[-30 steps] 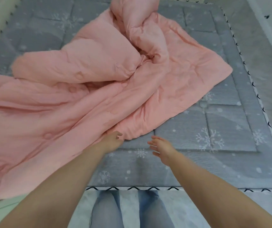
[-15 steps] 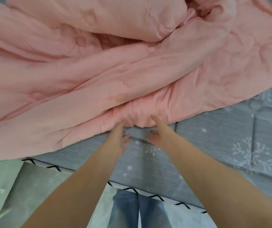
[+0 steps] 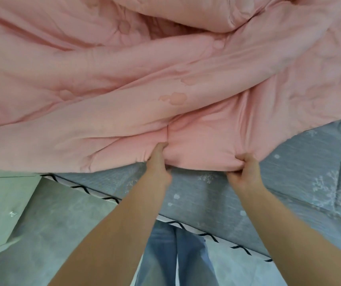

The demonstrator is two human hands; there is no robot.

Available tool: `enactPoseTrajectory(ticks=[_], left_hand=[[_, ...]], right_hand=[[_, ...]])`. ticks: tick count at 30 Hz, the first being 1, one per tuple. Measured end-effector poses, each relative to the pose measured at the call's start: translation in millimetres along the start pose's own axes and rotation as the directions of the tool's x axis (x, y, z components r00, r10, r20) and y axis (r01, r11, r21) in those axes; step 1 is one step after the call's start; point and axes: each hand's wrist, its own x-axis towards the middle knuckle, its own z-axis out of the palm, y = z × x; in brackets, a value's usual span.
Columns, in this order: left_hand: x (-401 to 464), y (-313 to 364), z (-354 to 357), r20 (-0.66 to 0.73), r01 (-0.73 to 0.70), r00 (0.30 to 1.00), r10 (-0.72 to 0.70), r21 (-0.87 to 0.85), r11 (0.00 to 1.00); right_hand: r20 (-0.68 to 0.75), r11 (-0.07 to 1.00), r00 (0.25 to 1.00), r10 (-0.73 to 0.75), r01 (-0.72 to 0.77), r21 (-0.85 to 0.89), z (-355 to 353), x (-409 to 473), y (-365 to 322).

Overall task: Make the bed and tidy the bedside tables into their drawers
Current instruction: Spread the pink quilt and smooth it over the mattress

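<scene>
Bedding is where you are in the job, and you are near its start: the pink quilt (image 3: 124, 89) lies in a rumpled heap of long folds across the far and left part of the grey snowflake mattress (image 3: 310, 193), its near edge hanging over the mattress side at the left, while a wide bare stretch of mattress shows at the right. Starting at the left, you can see a pale green cabinet (image 3: 2, 203) standing by the bed above the grey floor (image 3: 62, 234); it may be a bedside table, but its top and any drawers are cut off, so nothing tells you whether that part of the task has been touched. Moving in, your left hand (image 3: 158, 168) is clamped on the quilt's near edge, thumb pressed into the fabric on top and fingers curled out of sight beneath. Just beside it, with a puffed span of quilt between them, your right hand (image 3: 245, 172) pinches the same edge, fingers bunched tight on it. By my reading, all the spreading and smoothing lies ahead, as does the whole tidying. Hidden from you: pillows, the head of the bed, the quilt's other corners and the far bedside. Your jeans (image 3: 165, 254) show below the mattress trim.
</scene>
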Motion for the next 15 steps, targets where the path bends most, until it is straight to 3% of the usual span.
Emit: enactPoseTrajectory(ticks=[4,7,10,15], left_hand=[[-26.9,-29.7,-7.1,0.059,0.073,0.996,-0.067,-0.100,0.992],[-40.9,-47.4,-14.7,0.059,0.087,0.995,-0.082,-0.082,0.993],[-48.2,-55.9,-23.5,0.060,0.082,0.995,-0.079,-0.040,0.996],[-59.9,-91.4,-42.1,0.018,0.056,0.998,-0.056,0.008,0.998]], right_hand=[[0.002,1.000,1.000,0.004,-0.004,0.013,8.1,-19.3,-14.1],[-0.008,0.990,0.999,-0.047,0.046,-0.132,15.3,-37.3,-15.9],[-0.126,0.961,0.979,-0.159,0.125,-0.246,0.4,-47.8,-8.1],[-0.271,0.937,0.923,-0.273,0.191,-0.293,-65.8,-71.7,14.7]])
